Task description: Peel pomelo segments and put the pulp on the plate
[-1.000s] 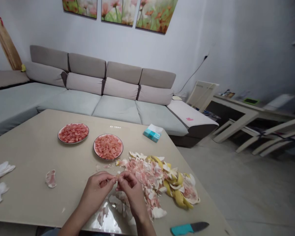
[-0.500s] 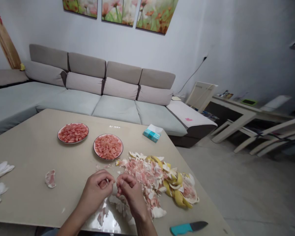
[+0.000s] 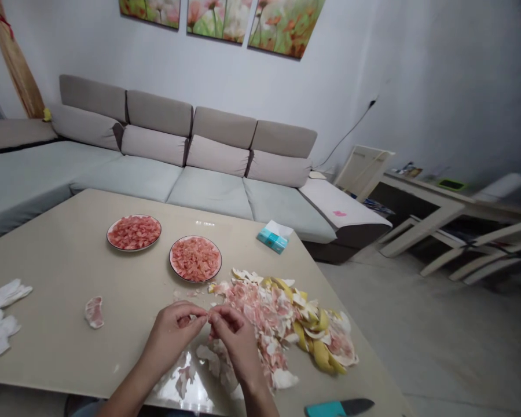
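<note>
My left hand (image 3: 173,330) and my right hand (image 3: 237,336) meet fingertip to fingertip above the near part of the table. A reddish piece of pomelo flesh (image 3: 184,321) shows inside the curled fingers of my left hand. My right thumb and forefinger pinch at the same spot, but what lies between them is too small to make out. Past the hands stands a plate (image 3: 195,280) heaped with pink pomelo pieces (image 3: 195,258). Another plate (image 3: 134,249) of redder pieces is farther left. One unpeeled pomelo segment (image 3: 94,313) lies alone to the left.
A pile of pink membranes and white pith (image 3: 260,313) with yellow rind (image 3: 325,354) spreads to the right. A teal-handled knife (image 3: 338,408) lies at the near right edge. Tissue pack (image 3: 274,237) and crumpled white tissues (image 3: 2,318) sit on the table (image 3: 69,243); behind is a sofa (image 3: 212,188).
My fingertips have come together; a small gap showed between them before. The view has shifted slightly, so the surroundings sit a little farther right. Plates, pile and knife stay put on the table.
</note>
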Motion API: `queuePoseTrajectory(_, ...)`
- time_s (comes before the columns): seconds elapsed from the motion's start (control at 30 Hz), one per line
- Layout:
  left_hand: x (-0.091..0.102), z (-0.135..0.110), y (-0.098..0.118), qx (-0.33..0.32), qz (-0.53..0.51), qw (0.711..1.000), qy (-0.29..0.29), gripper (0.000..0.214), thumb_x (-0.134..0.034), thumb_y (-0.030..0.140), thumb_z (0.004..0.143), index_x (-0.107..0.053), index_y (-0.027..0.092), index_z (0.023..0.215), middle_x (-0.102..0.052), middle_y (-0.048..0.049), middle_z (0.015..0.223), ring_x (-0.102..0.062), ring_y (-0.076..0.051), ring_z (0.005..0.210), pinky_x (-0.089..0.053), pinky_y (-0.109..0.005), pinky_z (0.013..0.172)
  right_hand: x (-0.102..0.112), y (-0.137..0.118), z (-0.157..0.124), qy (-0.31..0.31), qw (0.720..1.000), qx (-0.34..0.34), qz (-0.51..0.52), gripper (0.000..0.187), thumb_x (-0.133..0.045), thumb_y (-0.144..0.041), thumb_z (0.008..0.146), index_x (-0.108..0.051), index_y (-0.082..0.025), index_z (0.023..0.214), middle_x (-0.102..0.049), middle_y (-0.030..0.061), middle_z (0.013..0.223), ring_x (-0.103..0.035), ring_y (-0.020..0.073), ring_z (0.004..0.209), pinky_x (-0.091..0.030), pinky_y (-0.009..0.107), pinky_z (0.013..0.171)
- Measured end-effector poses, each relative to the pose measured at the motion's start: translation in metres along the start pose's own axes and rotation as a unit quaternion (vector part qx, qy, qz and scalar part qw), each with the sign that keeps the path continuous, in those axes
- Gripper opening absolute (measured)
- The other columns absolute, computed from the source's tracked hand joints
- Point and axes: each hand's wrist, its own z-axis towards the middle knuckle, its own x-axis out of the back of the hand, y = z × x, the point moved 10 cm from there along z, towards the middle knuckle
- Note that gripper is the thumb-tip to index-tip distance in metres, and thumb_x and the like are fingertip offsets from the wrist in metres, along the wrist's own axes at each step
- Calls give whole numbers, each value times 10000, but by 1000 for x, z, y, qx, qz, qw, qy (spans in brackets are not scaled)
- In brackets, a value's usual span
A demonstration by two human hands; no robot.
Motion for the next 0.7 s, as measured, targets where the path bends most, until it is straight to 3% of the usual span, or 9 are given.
queuePoseTrajectory(0.4,6,-2,13,-57,77,995,36,136,-562,178,782,-689,179,734,-682,-33,778,-610,-180,744,-424,-251,693,-3,4,0,12,999,4,-37,322,-754,-457,709,-686,-143,733,-617,5,630,-560,120,522,-513,247,521)
queuePoseTrajectory(0.57,4,3,-6,-11,92,996,7,128,-524,182,753,-650,178,733,-634,-10,743,-545,-159,674,-385,-233,624,1,4,7,8,998,19,-62,311,-696,-463,760,-679,-152,766,-615,8,655,-563,131,548,-534,270,538)
queuePoseTrajectory(0.7,-5,5,-22,11,100,995,-9,142,-479,161,735,-598,183,661,-542,29,604,-488,-140,589,-333,-222,566,1,-11,47,12,989,66,-134,286,-663,-445,785,-684,-164,833,-647,10,703,-602,152,603,-544,292,607)
